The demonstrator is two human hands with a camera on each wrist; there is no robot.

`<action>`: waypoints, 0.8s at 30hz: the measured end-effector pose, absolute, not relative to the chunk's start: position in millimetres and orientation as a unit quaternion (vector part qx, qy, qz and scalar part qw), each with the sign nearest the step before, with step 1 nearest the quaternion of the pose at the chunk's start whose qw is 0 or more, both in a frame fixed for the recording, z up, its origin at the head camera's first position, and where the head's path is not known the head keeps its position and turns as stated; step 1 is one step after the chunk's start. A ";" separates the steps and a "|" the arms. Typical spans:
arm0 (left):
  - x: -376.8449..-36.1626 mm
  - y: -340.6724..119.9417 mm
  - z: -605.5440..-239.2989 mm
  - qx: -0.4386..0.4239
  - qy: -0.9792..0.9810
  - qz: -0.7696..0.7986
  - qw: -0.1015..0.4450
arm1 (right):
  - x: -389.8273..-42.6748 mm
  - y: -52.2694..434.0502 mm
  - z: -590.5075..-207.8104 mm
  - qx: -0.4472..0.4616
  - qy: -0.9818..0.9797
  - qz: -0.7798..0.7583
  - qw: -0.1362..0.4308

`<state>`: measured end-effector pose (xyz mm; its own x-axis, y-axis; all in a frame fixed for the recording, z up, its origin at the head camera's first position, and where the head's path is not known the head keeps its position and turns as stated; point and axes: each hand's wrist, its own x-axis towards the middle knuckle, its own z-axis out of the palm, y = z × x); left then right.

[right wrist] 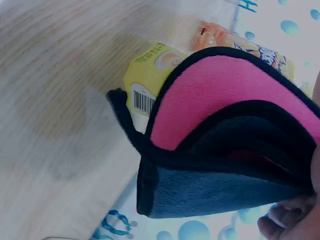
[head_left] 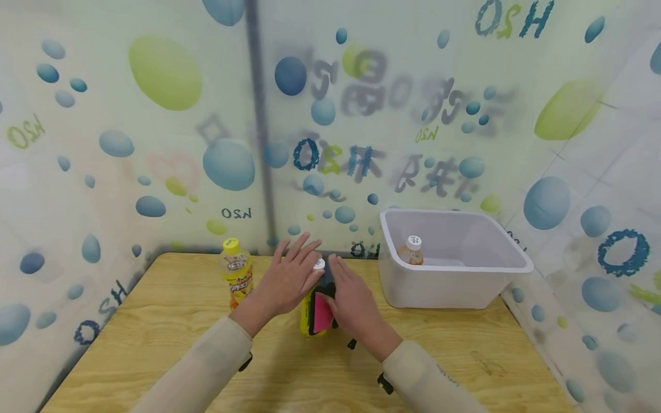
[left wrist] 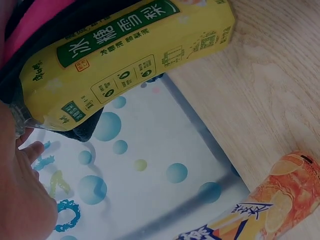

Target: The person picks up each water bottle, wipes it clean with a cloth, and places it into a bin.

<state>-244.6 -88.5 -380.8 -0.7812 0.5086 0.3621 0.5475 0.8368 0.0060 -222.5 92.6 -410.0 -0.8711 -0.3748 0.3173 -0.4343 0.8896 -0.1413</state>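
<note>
My left hand is at the top of a yellow-labelled drink bottle, its thumb and index finger on either side of the white cap. The other fingers are spread. Upright on the table, this bottle is partly covered by a pink and dark grey cloth with black edging. My right hand grips the cloth against the bottle's right side. In the right wrist view the cloth hangs folded, a loop at its corner. Left of my hands stands an orange drink bottle with a yellow cap.
A white plastic bin stands at the right rear of the wooden table. Inside it is a white-capped bottle. A curtain printed with bubbles hangs directly behind the table.
</note>
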 end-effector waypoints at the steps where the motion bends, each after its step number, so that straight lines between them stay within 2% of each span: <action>1: -244.8 -88.2 -381.0 -0.281 -0.942 -0.054 0.175 | -221.3 91.2 -409.5 0.211 -0.963 0.076 0.149; 7: -244.6 -87.3 -380.8 -0.281 -0.941 -0.058 0.178 | -216.7 83.1 -413.3 0.194 -0.965 0.003 0.178; 24: -246.2 -86.1 -383.5 -0.278 -0.941 -0.073 0.179 | -213.7 86.7 -434.0 0.143 -0.979 0.012 0.144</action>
<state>-246.2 -86.1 -383.5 -0.7813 0.4969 0.3776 0.5490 0.8350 0.0372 -213.7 86.7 -434.0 -0.9174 -0.2772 0.2855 -0.2842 0.9586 0.0173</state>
